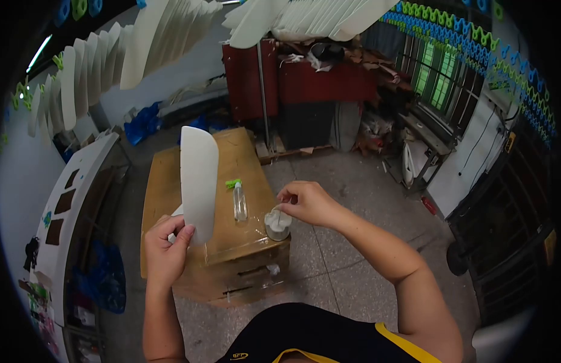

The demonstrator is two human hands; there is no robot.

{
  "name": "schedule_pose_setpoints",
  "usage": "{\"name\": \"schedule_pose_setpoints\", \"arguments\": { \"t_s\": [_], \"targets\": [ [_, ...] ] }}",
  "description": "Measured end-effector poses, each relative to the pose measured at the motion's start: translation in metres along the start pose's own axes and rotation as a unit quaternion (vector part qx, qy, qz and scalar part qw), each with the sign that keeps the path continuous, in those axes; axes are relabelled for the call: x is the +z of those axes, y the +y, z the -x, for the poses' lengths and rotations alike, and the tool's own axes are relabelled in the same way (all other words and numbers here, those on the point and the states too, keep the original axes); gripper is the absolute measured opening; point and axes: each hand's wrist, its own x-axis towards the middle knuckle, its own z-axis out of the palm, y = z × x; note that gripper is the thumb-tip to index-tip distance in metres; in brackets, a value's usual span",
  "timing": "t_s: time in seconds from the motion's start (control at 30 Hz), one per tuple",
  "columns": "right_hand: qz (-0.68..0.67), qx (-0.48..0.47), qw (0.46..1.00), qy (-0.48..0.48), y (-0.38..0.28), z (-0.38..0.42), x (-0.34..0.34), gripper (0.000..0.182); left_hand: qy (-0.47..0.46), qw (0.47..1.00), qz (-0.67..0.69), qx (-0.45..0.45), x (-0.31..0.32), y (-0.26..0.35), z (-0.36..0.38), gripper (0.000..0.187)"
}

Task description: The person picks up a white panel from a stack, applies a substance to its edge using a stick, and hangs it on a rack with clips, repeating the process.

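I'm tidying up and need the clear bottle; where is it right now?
In the head view, the clear plastic bottle lies on the brown cardboard box, between the white panel and the whitish cup.

White strip [199, 181]: long, flat and smooth, with a rounded, slanted top end and a slight curve along one edge
Strip's pose: near upright, broad face showing, pinched at its lower end by the left hand [165, 251]
Strip's place: raised above the cardboard box [232, 157]
Cup [277, 226]: small, pale, open-topped, with an uneven whitish inside; contents unclear
Cup's place: upright on the box's near right corner
Thin item [278, 207]: pinched by the right hand [309, 202] at the cup's mouth; too small to identify
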Motion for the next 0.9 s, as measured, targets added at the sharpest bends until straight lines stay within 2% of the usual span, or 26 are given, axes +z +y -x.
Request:
{"name": "schedule_pose_setpoints", "arguments": {
  "t_s": [0.07, 0.1, 0.13, 0.27, 0.3, 0.37, 0.43, 0.47, 0.5, 0.53, 0.63, 0.77, 0.9],
  "targets": [
    [-0.015, -0.065, 0.995, 0.080, -0.006, -0.001, -0.018, 0.023, -0.001, 0.999, -0.003, 0.033, 0.000, 0.027, -0.020, 0.014],
    [-0.043, -0.034, 0.993, 0.103, -0.010, -0.003, -0.040, 0.023, -0.009, 0.999, -0.012, 0.049, 0.004, 0.039, -0.031, 0.015],
    [-0.073, 0.001, 0.989, 0.127, -0.021, -0.005, -0.073, 0.024, -0.007, 0.998, -0.009, 0.058, 0.008, 0.049, -0.042, 0.015],
    [-0.071, -0.083, 0.929, 0.354, -0.056, -0.019, -0.214, 0.022, -0.044, 0.992, 0.012, 0.116, 0.032, 0.093, -0.098, 0.017],
    [-0.101, -0.050, 0.921, 0.372, -0.053, -0.024, -0.256, 0.025, -0.068, 0.989, 0.004, 0.130, 0.040, 0.106, -0.112, 0.016],
    [-0.035, -0.073, 0.906, 0.416, -0.066, -0.035, -0.322, 0.031, -0.091, 0.984, -0.004, 0.153, 0.055, 0.138, -0.139, 0.015],
    [0.032, -0.092, 0.905, 0.414, -0.083, -0.044, -0.358, 0.032, -0.121, 0.972, -0.098, 0.177, 0.070, 0.175, -0.161, 0.018],
    [0.037, -0.108, 0.917, 0.383, -0.081, -0.056, -0.382, 0.037, -0.121, 0.971, -0.098, 0.183, 0.080, 0.185, -0.174, 0.018],
    [0.043, -0.123, 0.927, 0.351, -0.079, -0.066, -0.404, 0.043, -0.124, 0.962, -0.089, 0.226, 0.092, 0.192, -0.187, 0.019],
    [0.131, -0.018, 0.929, 0.346, -0.093, -0.067, -0.418, 0.041, -0.126, 0.952, -0.080, 0.267, 0.102, 0.200, -0.199, 0.020],
    [0.141, -0.023, 0.921, 0.362, -0.090, -0.081, -0.453, 0.041, -0.116, 0.940, -0.104, 0.305, 0.128, 0.228, -0.227, 0.021],
    [0.161, -0.035, 0.910, 0.379, -0.090, -0.104, -0.481, 0.040, -0.098, 0.945, -0.105, 0.292, 0.154, 0.255, -0.248, 0.023],
    [0.181, -0.047, 0.901, 0.391, -0.084, -0.119, -0.503, 0.040, -0.079, 0.934, -0.139, 0.320, 0.169, 0.269, -0.264, 0.025]
  ]
}}
